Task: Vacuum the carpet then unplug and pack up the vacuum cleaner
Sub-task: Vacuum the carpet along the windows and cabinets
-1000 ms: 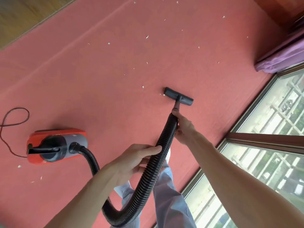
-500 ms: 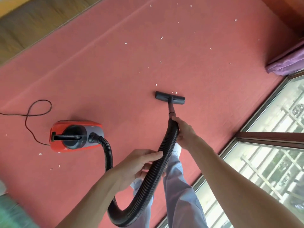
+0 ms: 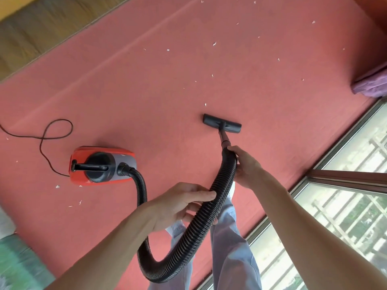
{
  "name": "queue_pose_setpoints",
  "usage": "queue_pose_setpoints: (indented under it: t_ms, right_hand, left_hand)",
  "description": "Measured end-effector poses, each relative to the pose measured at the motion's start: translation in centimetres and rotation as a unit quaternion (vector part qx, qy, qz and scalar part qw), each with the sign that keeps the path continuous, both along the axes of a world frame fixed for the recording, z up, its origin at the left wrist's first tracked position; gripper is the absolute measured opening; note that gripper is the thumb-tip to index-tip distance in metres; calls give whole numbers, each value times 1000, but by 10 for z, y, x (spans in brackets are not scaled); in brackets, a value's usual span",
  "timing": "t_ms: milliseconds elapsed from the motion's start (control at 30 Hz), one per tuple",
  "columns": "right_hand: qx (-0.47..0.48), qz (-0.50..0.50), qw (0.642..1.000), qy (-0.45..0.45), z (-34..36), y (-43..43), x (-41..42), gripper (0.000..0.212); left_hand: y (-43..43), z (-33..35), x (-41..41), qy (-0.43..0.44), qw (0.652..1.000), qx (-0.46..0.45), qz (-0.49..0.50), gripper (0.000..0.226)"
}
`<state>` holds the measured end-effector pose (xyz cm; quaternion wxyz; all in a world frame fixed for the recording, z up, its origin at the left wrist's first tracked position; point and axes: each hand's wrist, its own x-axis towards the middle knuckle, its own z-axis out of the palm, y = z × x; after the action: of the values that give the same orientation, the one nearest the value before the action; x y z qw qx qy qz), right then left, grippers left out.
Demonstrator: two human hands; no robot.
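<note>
A red and grey vacuum cleaner (image 3: 100, 165) sits on the red carpet (image 3: 146, 101) at the left. Its black ribbed hose (image 3: 201, 218) loops down and up to a short wand ending in a flat black floor nozzle (image 3: 222, 123), which rests on the carpet. My right hand (image 3: 245, 166) grips the hose's upper end just below the wand. My left hand (image 3: 178, 204) holds the hose lower down. A thin black power cord (image 3: 56, 130) loops away from the vacuum's back toward the left edge. Small white scraps (image 3: 214, 44) lie scattered beyond the nozzle.
A large window with a brown frame (image 3: 345, 178) runs along the right. Purple fabric (image 3: 370, 84) lies at the far right. Wooden floor (image 3: 41, 32) borders the carpet at the top left. A green and white object (image 3: 14, 258) sits at the lower left. My trouser legs (image 3: 228, 248) stand below the hose.
The view has shifted, so the vacuum and cord sit further right in frame. The nozzle has passed over the scraps that lay right by it; both hands keep their hold on the hose.
</note>
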<state>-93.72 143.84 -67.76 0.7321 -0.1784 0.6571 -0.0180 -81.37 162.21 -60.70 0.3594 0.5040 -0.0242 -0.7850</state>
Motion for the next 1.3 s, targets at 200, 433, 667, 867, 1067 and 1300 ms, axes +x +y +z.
queue_pose_setpoints:
  t_ms: [200, 433, 667, 867, 1067, 1300]
  right_hand:
    - [6, -3, 1000, -5, 0, 5, -1, 30]
    - [-65, -2, 996, 67, -23, 4, 33, 53]
    - [-105, -10, 992, 69, -2, 16, 33, 52]
    - [-68, 38, 995, 59, 1, 44, 29, 55]
    - [-100, 93, 988, 77, -10, 20, 59, 54]
    - [-131, 135, 977, 102, -17, -31, 74, 57]
  left_hand:
    - [0, 2, 1, -12, 1000, -3, -11, 29]
    - [-9, -10, -26, -138, 984, 77, 78, 39]
    - [20, 6, 0, -29, 997, 0, 73, 37]
    - [46, 11, 4, -12, 998, 15, 56, 31]
    - [24, -2, 0, -69, 991, 54, 104, 35]
    - [-40, -12, -17, -138, 980, 73, 125, 32]
